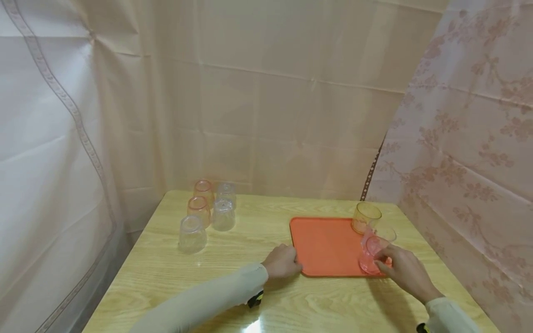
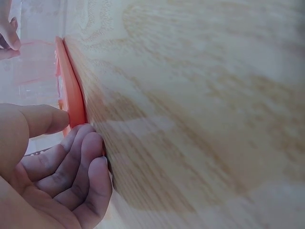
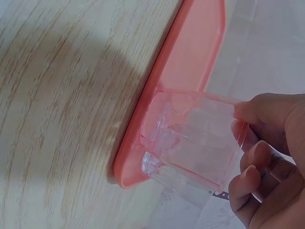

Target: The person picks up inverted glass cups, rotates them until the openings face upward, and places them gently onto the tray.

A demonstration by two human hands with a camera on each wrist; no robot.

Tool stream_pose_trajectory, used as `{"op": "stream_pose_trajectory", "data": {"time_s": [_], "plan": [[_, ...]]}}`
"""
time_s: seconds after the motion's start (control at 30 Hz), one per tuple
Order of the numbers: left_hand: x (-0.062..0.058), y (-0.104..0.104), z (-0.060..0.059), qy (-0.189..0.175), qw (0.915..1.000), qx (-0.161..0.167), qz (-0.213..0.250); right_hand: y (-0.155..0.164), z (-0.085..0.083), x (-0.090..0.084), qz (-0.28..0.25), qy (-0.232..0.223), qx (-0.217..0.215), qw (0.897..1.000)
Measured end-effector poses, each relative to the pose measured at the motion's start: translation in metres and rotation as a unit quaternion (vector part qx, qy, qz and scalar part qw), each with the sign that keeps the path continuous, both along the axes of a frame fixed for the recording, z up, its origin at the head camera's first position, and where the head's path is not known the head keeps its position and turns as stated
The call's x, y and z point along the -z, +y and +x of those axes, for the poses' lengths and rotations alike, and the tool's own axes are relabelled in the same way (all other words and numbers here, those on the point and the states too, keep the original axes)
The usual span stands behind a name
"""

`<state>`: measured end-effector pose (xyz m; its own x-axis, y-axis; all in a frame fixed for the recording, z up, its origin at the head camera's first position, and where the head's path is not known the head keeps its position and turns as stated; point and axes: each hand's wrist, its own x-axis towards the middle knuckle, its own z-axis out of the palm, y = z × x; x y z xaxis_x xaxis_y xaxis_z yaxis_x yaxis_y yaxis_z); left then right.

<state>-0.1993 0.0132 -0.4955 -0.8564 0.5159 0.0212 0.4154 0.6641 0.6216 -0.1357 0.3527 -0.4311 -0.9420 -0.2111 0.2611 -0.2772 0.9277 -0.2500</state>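
**Curtained corner, wooden bench, two hands at an orange tray**

Pale curtains (image 1: pixel 266 92) hang behind and to both sides of a light wooden bench (image 1: pixel 233 259), seen from above.

Landmark: an orange tray (image 1: pixel 329 245) lying flat on the bench, right of centre.

The right hand (image 1: pixel 401 268) is at the tray's near right corner. Its fingers and thumb curl round a clear pink-tinted cup (image 1: pixel 372 254), gripping it near the rim. In the right wrist view the cup (image 3: pixel 190 138) stands upright with its base on the tray (image 3: pixel 195 47), just inside the corner edge, and the fingertips (image 3: pixel 248 176) press its wall.

The left hand (image 1: pixel 283 261) is at the tray's near left corner. In the left wrist view its thumb (image 2: pixel 47 119) presses the tray's edge (image 2: pixel 71 95), while the fingers (image 2: pixel 81 162) curl loosely beside the same edge and against the bench (image 2: pixel 200 114); they hold nothing.

Just behind the held cup, at the tray's far right corner, stands an amber cup (image 1: pixel 365 217), upright and open at the top.

Well to the left of the tray, near the far left corner of the bench, five cups (image 1: pixel 208 212) stand upside down in a close group: two orange-tinted and three clear.

Long pale sleeves (image 1: pixel 200 300) cover both forearms.
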Motion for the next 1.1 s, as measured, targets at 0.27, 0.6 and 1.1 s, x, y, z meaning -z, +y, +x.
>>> {"op": "stream_pose_trajectory", "data": {"time_s": [0.27,0.6,1.1], "plan": [[-0.002,-0.002,-0.002,0.009,1.0,0.0,-0.003,-0.003,-0.001,-0.004,0.001,0.023,-0.005,1.0],[0.0,-0.004,-0.004,0.014,0.9999,0.0,-0.003,-0.013,-0.009,-0.009,-0.025,0.098,-0.003,0.995],[0.002,-0.006,-0.002,0.006,0.9998,0.013,0.012,-0.062,-0.012,0.016,-0.051,0.112,-0.078,0.989]]}}
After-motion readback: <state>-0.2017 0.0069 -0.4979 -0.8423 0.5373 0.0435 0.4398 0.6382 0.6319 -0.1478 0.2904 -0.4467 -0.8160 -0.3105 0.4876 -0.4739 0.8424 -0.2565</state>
